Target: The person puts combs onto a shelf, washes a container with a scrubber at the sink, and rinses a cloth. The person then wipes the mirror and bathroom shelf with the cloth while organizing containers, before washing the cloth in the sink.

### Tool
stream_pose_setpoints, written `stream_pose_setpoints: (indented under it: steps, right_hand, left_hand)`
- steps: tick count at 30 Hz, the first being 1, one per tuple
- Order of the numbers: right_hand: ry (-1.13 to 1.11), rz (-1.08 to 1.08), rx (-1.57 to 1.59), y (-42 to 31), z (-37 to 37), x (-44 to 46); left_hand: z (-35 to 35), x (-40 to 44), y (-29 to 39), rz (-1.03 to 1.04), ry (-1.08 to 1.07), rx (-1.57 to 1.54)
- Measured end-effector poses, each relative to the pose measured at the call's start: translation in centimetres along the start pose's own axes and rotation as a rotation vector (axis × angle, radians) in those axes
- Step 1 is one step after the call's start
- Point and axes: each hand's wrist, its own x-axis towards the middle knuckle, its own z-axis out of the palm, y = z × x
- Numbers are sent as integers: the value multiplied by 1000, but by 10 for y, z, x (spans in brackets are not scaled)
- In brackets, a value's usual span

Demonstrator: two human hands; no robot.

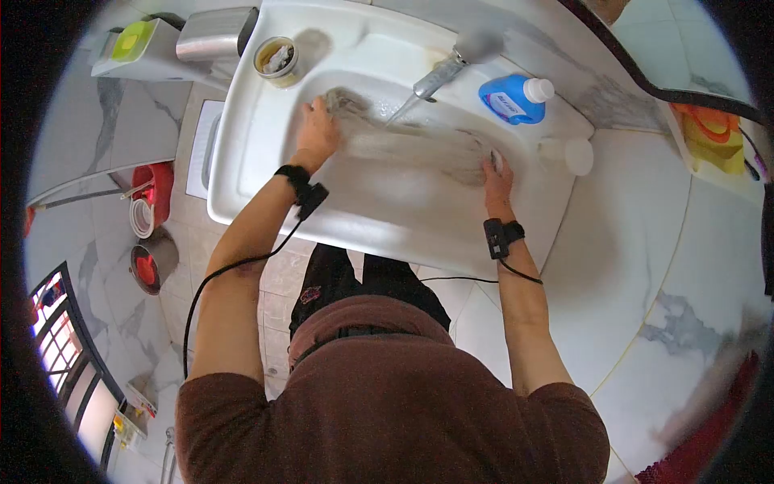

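A wet, whitish-grey cloth (403, 147) stretches across the basin of the white sink (355, 230), with darker patches at both ends. At its left end, my left hand (318, 131) is closed on the bunched fabric. The opposite end is gripped by my right hand (498, 184), its thumb and fingers around the edge. Water runs from the metal faucet (439, 77) onto or just behind the cloth's middle; I cannot tell exactly where it lands. The exact kind of cloth does not show.
On the sink's rim stand a round tub (276, 63) with whitish contents, a blue bottle (508, 98) with a white cap, and a white lidded container (568, 155). Cables run from black wrist straps (302, 189). A red bucket (157, 194) and a metal bucket (153, 262) are at left.
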Motion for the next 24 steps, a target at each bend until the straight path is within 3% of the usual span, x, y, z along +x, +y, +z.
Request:
stream_pose_setpoints:
  steps: [1, 3, 6, 7, 9, 11, 14, 17, 19, 20, 21, 23, 24]
  right_hand:
    - [96, -73, -240, 20, -6, 7]
    - [92, -42, -234, 41, 6, 10]
    - [92, 18, -234, 67, 23, 1]
    - [90, 37, -237, 71, 30, -3]
    - [-327, 449, 433, 25, 59, -39]
    - [-600, 676, 686, 63, 83, -29]
    - [-632, 713, 1080, 111, 110, -18]
    - [-442, 784, 916, 54, 114, -15]
    - [-651, 346, -197, 57, 122, -4]
    - [-604, 345, -178, 68, 126, -2]
    - [-558, 342, -159, 80, 131, 0]
    - [-196, 754, 1026, 111, 145, 3]
    - [-263, 565, 815, 106, 143, 1]
  left_hand:
    - [-6, -9, 4, 55, -72, 211]
    - [-15, -21, 9, 155, -210, 635]
    - [8, -13, 35, 422, -63, 788]
    - [22, -3, 36, 475, -118, 598]
    - [70, 19, 28, 510, -165, 270]
    - [113, 33, 24, 479, -145, -4]
    - [111, 31, 61, 338, -487, 126]
    - [104, -10, 91, 529, -632, 194]
    - [171, -28, 67, 705, -563, -29]
    - [193, -33, 58, 793, -526, -143]
    - [170, -40, 65, 728, -554, -341]
    - [93, -53, 86, 518, -663, -631]
    - [63, -53, 93, 367, -729, -725]
